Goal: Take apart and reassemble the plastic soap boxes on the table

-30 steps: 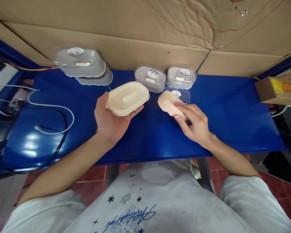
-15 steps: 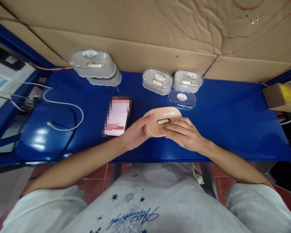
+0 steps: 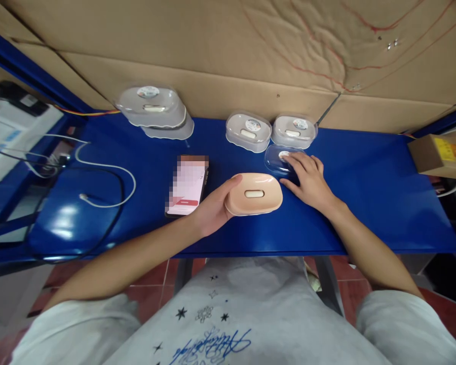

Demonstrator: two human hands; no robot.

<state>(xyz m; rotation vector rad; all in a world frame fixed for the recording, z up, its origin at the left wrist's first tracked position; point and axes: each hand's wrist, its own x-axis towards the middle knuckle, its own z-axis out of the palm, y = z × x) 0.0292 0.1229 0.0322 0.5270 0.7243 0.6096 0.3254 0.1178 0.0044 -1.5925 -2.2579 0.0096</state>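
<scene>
My left hand (image 3: 217,205) grips a peach-coloured oval box (image 3: 255,204) by its left end, thumb on top. The box has a white oblong piece set in a slot in the middle of its upper face. My right hand (image 3: 312,178) is over a clear oval plastic cover (image 3: 275,161) lying on the table, its fingers stretched across the right part near the round sticker and the thumb apart by the near edge. Whether the fingertips press on the cover is hard to see. Just behind it stand two grey oval boxes, one left (image 3: 249,133) and one right (image 3: 294,132), under clear covers.
More covered boxes (image 3: 152,109) are stacked at the back left of the blue table (image 3: 228,235). A phone (image 3: 188,185) with a lit screen lies left of my left hand. White and black cables (image 3: 110,205) loop farther left. A cardboard box (image 3: 443,154) sits at the right edge.
My right hand has left the peach box and moved up and right to the clear cover. My left hand still holds the box, whose white piece now sits more squarely in its slot.
</scene>
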